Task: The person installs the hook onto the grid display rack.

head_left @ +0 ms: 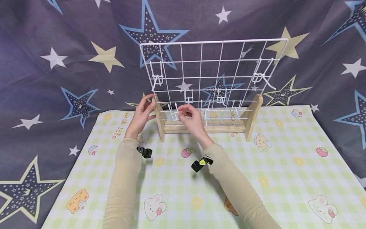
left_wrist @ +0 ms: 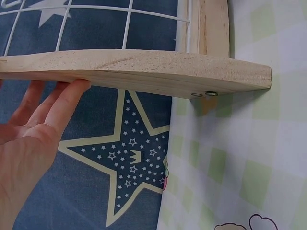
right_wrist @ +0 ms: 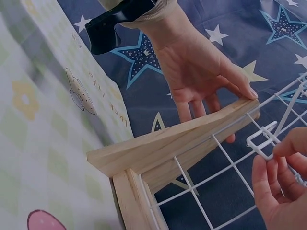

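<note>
A white wire grid rack (head_left: 201, 76) stands tilted back in a wooden stand (head_left: 251, 117). My left hand (head_left: 140, 114) grips the stand's left side board (head_left: 160, 122) near its top, with the thumb at the edge. In the left wrist view, fingers (left_wrist: 62, 103) lie along the board's outer face. Low on the grid's left part, my right hand (head_left: 193, 121) pinches a white wire hook (right_wrist: 261, 143) between thumb and fingertips. The hook overlaps the grid wires in the right wrist view, and the fingers hide part of it.
More white hooks hang on the grid: one at upper left (head_left: 157, 79), one at upper right (head_left: 259, 76), and several along the lower rows. A checked tablecloth (head_left: 177, 178) lies under the stand. Behind it hangs a dark star-patterned curtain (head_left: 94, 28).
</note>
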A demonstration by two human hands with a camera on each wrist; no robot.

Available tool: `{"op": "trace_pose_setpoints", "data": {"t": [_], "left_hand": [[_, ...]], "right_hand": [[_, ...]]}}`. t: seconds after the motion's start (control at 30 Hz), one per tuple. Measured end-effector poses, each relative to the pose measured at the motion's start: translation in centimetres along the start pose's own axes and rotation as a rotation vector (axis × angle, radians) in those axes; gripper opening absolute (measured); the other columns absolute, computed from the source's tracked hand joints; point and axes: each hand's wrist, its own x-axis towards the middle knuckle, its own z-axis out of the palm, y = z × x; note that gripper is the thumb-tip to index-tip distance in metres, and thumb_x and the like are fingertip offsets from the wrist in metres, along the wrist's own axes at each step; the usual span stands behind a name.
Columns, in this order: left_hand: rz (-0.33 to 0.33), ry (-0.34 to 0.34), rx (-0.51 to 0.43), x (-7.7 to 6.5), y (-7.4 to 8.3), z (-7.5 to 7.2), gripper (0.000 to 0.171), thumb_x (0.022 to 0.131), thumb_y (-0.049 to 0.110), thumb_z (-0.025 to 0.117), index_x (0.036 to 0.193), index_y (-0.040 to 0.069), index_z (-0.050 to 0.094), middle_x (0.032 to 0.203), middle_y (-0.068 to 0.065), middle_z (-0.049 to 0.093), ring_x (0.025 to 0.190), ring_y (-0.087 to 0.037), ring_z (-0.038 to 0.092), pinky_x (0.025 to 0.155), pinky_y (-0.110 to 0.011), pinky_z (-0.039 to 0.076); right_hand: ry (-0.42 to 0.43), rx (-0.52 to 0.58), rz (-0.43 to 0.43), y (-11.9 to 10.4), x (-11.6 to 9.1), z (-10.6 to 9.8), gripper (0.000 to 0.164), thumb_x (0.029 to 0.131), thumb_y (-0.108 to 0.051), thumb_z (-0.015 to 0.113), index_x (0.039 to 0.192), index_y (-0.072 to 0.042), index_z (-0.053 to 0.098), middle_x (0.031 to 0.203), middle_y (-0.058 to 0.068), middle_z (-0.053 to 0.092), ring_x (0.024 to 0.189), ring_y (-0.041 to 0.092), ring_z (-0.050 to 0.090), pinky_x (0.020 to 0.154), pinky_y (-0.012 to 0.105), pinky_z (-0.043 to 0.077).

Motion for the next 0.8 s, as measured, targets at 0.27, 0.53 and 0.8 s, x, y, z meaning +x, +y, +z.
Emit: {"op": "trace_pose_setpoints", "data": {"t": [0.27, 0.53, 0.8], "left_hand": [[-0.005, 0.003, -0.008, 0.0, 0.0, 0.1, 0.041, 0.103, 0.025, 0.048, 0.142, 0.017, 0.040, 0.135, -0.028, 0.047, 0.118, -0.032, 0.053, 0.093, -0.055, 0.045], [-0.011, 0.010, 0.001, 0.1, 0.1, 0.1, 0.042, 0.103, 0.025, 0.048, 0.143, 0.016, 0.040, 0.135, -0.031, 0.044, 0.117, -0.031, 0.053, 0.094, -0.056, 0.045], [-0.007, 0.012, 0.005, 0.0, 0.1, 0.1, 0.042, 0.103, 0.026, 0.049, 0.143, 0.016, 0.040, 0.135, -0.032, 0.043, 0.117, -0.032, 0.053, 0.093, -0.055, 0.046]], "right_hand": [[0.002, 0.025, 0.026, -1.0, 0.3, 0.5, 0.021, 0.082, 0.016, 0.058, 0.101, 0.011, 0.062, 0.093, 0.025, 0.062, 0.078, 0.018, 0.056, 0.067, 0.018, 0.047], [0.011, 0.048, 0.017, -2.1, 0.5, 0.5, 0.022, 0.081, 0.017, 0.056, 0.102, 0.014, 0.060, 0.095, 0.029, 0.060, 0.079, 0.025, 0.055, 0.063, 0.016, 0.047], [0.062, 0.069, -0.001, -0.9, 0.8, 0.5, 0.023, 0.079, 0.016, 0.057, 0.099, 0.009, 0.062, 0.087, 0.012, 0.061, 0.076, 0.015, 0.056, 0.064, 0.019, 0.050]]}}
